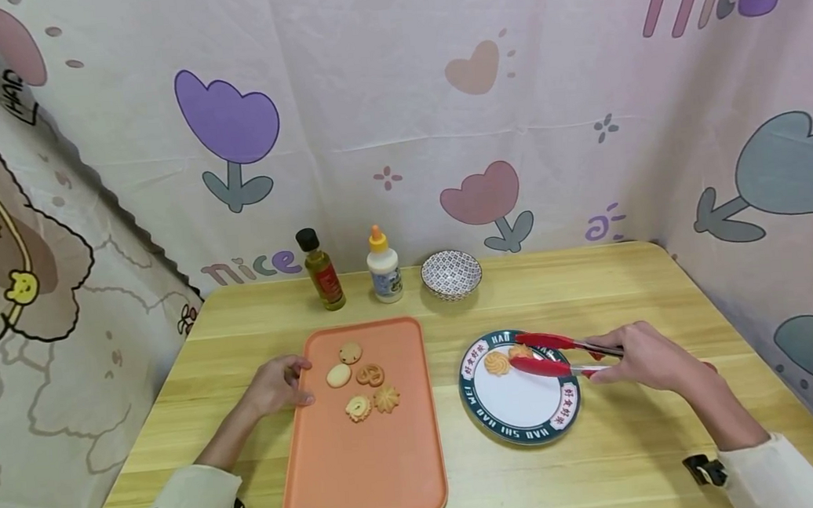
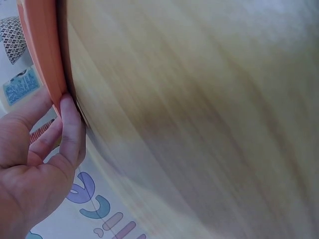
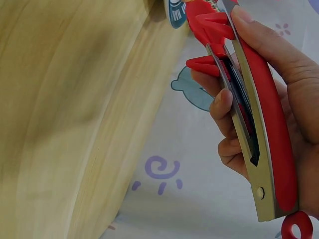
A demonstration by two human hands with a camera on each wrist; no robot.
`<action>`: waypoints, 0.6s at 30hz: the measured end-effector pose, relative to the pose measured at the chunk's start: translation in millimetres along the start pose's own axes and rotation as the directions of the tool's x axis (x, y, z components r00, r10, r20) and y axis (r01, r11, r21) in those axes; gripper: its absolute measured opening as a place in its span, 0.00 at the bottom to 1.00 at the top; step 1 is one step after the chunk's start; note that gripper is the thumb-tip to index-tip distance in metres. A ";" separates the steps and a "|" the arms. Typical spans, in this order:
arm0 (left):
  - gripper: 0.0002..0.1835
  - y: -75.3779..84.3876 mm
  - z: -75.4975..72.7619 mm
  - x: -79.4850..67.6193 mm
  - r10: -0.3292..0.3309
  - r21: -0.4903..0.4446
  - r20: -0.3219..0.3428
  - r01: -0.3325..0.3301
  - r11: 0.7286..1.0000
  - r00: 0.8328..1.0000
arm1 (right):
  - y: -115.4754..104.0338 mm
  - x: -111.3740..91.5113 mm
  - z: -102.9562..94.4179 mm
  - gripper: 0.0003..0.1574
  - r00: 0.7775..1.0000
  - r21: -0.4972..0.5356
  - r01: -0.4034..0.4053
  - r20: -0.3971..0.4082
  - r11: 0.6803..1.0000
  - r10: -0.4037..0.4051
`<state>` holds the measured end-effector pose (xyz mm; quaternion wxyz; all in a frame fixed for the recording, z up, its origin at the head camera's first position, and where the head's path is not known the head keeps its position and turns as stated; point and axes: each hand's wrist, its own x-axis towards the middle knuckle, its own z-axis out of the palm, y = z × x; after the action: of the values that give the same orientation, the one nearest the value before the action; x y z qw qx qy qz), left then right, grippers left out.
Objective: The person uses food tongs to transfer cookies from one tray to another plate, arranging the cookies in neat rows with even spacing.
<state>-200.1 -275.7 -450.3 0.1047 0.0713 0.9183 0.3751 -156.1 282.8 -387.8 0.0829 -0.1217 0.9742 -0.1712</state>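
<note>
My left hand [image 1: 277, 385] pinches the left rim of an orange tray [image 1: 365, 477], thumb and fingers on its edge in the left wrist view. Several cookies lie on the tray's upper half: a round dotted one [image 1: 350, 353], a plain oval [image 1: 339, 375], a pretzel-shaped one [image 1: 370, 375], a ring-topped one [image 1: 358, 408] and a star-shaped one [image 1: 387, 398]. Red-tipped metal tongs [image 3: 271, 114] are gripped in my right hand [image 1: 647, 359]. Their tips are spread over the green-rimmed plate [image 1: 516, 404], around a partly hidden cookie [image 1: 520, 351]. A swirled cookie [image 1: 497, 363] lies just left of it.
Behind the tray stand a dark-capped oil bottle [image 1: 326, 279] and a white bottle [image 1: 385, 275] with a yellow-orange cap. A patterned bowl [image 1: 451, 274] sits to their right. A printed cloth [image 1: 367, 91] hangs along the back and sides of the wooden table [image 1: 626, 459].
</note>
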 end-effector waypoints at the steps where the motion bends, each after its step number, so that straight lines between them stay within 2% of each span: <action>1: 0.29 -0.1 0.0 0.0 0.001 0.000 0.001 -0.001 1.000 1.000 | 0.4 -0.2 0.6 0.43 1.000 -0.001 -0.001 0.000 1.000 0.001; 6: 0.29 -0.3 -0.1 0.1 0.001 0.001 0.000 -0.001 1.000 1.000 | 2.6 -2.1 2.3 0.43 0.999 -0.008 0.034 -0.002 0.999 -0.034; 12: 0.29 -0.8 0.2 -0.4 0.003 -0.006 0.004 -0.003 1.000 1.000 | 2.4 -3.9 0.6 0.45 0.999 -0.002 0.040 0.010 0.999 -0.040; 18: 0.29 -0.3 0.7 -0.8 -0.005 -0.023 0.006 0.005 1.000 1.000 | -3.2 1.1 -2.9 0.45 0.999 -0.001 0.051 -0.014 0.999 -0.051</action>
<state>-199.2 -275.6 -450.9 0.1094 0.0688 0.9137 0.3854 -157.1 280.5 -384.1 0.0717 -0.1456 0.9713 -0.1740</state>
